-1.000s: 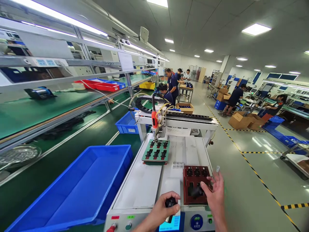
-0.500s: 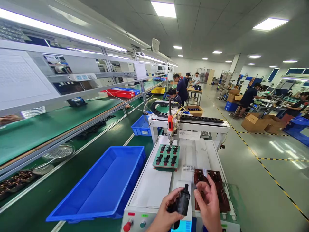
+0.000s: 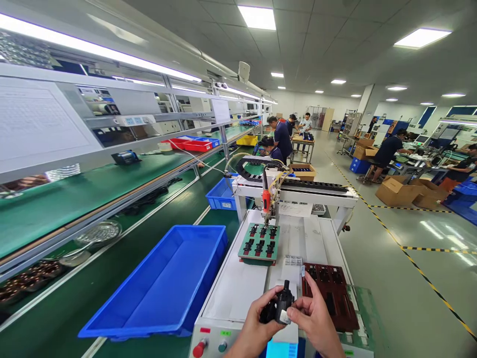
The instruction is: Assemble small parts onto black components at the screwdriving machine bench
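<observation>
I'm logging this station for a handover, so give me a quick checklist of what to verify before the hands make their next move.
1. Both hands on the black part: ok, left hand and right hand hold it.
2. White label on the part: ok, visible under the right thumb.
3. Brown fixture has free slots: ok.
4. Screwdriver head away from the hands: ok, over the green fixture.
5. Part fully assembled: cannot tell.

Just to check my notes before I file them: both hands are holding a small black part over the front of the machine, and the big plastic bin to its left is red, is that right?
Not quite: the head view shows the bin is blue, not red. The rest stands: the left hand and right hand hold the small black part over the front of the machine.
</observation>
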`<state>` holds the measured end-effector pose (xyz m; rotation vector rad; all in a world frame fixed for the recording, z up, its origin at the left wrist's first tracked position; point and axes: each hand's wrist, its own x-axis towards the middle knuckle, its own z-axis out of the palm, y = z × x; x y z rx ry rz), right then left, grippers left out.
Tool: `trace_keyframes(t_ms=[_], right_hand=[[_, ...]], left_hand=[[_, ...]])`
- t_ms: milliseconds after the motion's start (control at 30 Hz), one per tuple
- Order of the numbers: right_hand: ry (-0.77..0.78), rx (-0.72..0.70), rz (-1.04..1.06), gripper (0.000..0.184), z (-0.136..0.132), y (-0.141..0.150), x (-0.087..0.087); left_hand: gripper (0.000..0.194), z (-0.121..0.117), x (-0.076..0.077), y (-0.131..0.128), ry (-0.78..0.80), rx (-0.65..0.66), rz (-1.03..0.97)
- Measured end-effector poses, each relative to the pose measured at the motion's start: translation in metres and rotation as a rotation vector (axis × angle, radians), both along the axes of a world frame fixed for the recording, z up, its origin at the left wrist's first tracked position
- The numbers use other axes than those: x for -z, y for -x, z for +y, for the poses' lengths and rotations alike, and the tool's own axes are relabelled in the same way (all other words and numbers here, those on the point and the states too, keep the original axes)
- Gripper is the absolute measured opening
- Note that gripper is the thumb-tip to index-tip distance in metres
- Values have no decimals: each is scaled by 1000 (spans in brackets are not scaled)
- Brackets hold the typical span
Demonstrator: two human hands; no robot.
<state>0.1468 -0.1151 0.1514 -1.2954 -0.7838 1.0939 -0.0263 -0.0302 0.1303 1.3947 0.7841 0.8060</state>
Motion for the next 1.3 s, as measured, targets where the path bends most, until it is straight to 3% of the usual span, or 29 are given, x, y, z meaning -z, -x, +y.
trace_keyframes(t_ms=[400, 700, 833, 933, 1000, 1100, 1200, 1233, 1300], right_hand=[[71, -37, -92, 116, 2, -4, -13], [77, 3, -188, 113, 2, -4, -12], [41, 145, -340, 108, -3, 16, -6], [-97, 361, -451, 94, -6, 28, 5], [-159, 408, -439, 91, -5, 32, 12], [-111, 266, -415, 97, -2, 34, 17], [-35, 138, -526, 96, 4, 29, 21], [-30, 94, -524, 95, 7, 24, 25], [-48, 39, -453, 92, 16, 5, 39]], left_hand=[[70, 1, 12, 0, -4, 7, 40], [68, 0, -3, -4, 2, 30, 7], [69, 1, 0, -3, 25, 28, -19], [76, 2, 6, 0, 69, -4, -78], [79, 2, 7, 2, 80, 1, -109], [68, 0, 5, 2, -27, 12, -93], [50, -1, 4, -1, -178, 0, -72], [51, -1, 6, -2, -169, -5, -80], [60, 2, 13, -3, 0, -8, -119]])
